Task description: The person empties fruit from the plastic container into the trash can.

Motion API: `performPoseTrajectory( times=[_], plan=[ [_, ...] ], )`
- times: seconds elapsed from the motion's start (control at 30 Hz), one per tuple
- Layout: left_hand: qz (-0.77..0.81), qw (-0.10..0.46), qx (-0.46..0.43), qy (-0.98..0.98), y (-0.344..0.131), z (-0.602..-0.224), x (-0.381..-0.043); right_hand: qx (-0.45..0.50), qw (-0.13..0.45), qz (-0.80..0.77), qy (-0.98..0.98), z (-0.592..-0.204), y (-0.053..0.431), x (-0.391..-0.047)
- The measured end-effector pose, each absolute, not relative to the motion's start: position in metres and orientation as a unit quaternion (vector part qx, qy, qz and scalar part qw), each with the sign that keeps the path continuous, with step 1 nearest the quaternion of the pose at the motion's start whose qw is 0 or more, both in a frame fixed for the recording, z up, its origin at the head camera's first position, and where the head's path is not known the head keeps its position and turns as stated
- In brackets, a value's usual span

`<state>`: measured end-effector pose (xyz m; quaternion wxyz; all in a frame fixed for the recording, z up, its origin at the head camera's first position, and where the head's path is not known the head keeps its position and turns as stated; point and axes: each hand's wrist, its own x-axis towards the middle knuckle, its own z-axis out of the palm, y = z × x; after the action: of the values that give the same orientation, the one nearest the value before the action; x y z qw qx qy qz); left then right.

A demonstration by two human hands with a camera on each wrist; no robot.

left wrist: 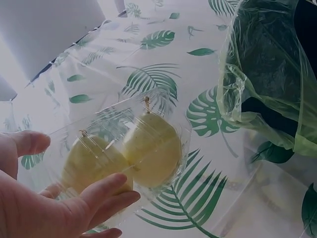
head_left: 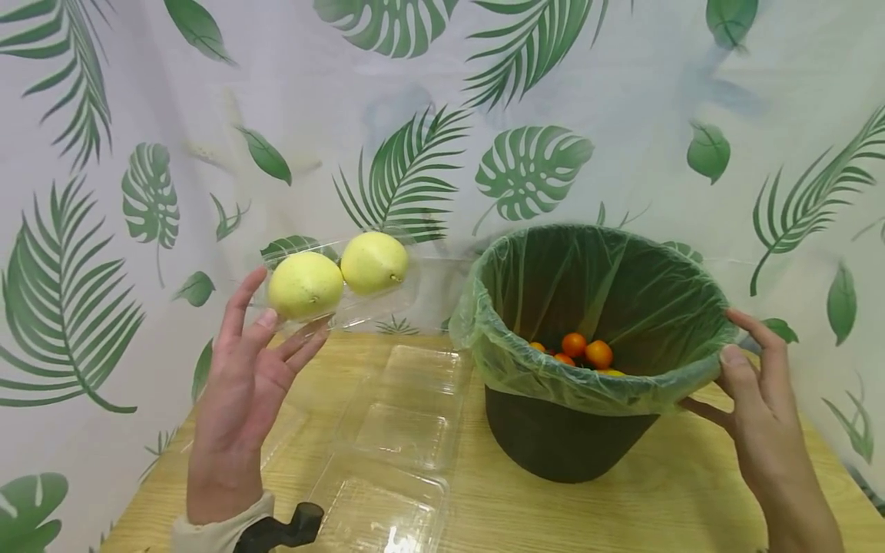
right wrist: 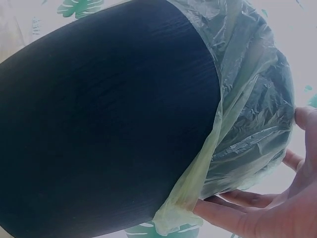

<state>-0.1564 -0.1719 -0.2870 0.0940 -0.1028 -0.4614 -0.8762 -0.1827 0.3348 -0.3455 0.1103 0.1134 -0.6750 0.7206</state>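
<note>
In the head view my left hand (head_left: 252, 369) holds up a clear plastic box (head_left: 359, 309) by its left end, thumb on one side and fingers beneath. Two pale yellow pears lie side by side in it, the left pear (head_left: 306, 286) and the right pear (head_left: 376, 263); their stems show in the left wrist view. My right hand (head_left: 764, 399) pinches the rim of a black bin (head_left: 570, 438), tilted toward me. A thin green bag (head_left: 553, 384) lines the bin and folds over its rim. Several small orange-red fruits (head_left: 598, 354) lie inside.
Clear plastic trays (head_left: 404, 430) lie in a row on the wooden table (head_left: 477, 507), between my left forearm and the bin. A white cloth with green leaf prints (head_left: 429, 69) hangs behind the table. A black strap (head_left: 276, 530) circles my left wrist.
</note>
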Motion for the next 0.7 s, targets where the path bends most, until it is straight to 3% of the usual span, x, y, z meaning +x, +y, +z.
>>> performPoseTrajectory(
  times=[0.53,0.7],
  plan=[
    [-0.851,0.097,-0.13,-0.5,-0.15,-0.263,-0.17,0.104,0.117,0.715,-0.681,-0.342,0.331,-0.178],
    [-0.854,0.076,-0.145,-0.494,-0.142,-0.256,-0.179,0.104,0.121,0.715,-0.681,-0.342,0.331,-0.178]
  ],
)
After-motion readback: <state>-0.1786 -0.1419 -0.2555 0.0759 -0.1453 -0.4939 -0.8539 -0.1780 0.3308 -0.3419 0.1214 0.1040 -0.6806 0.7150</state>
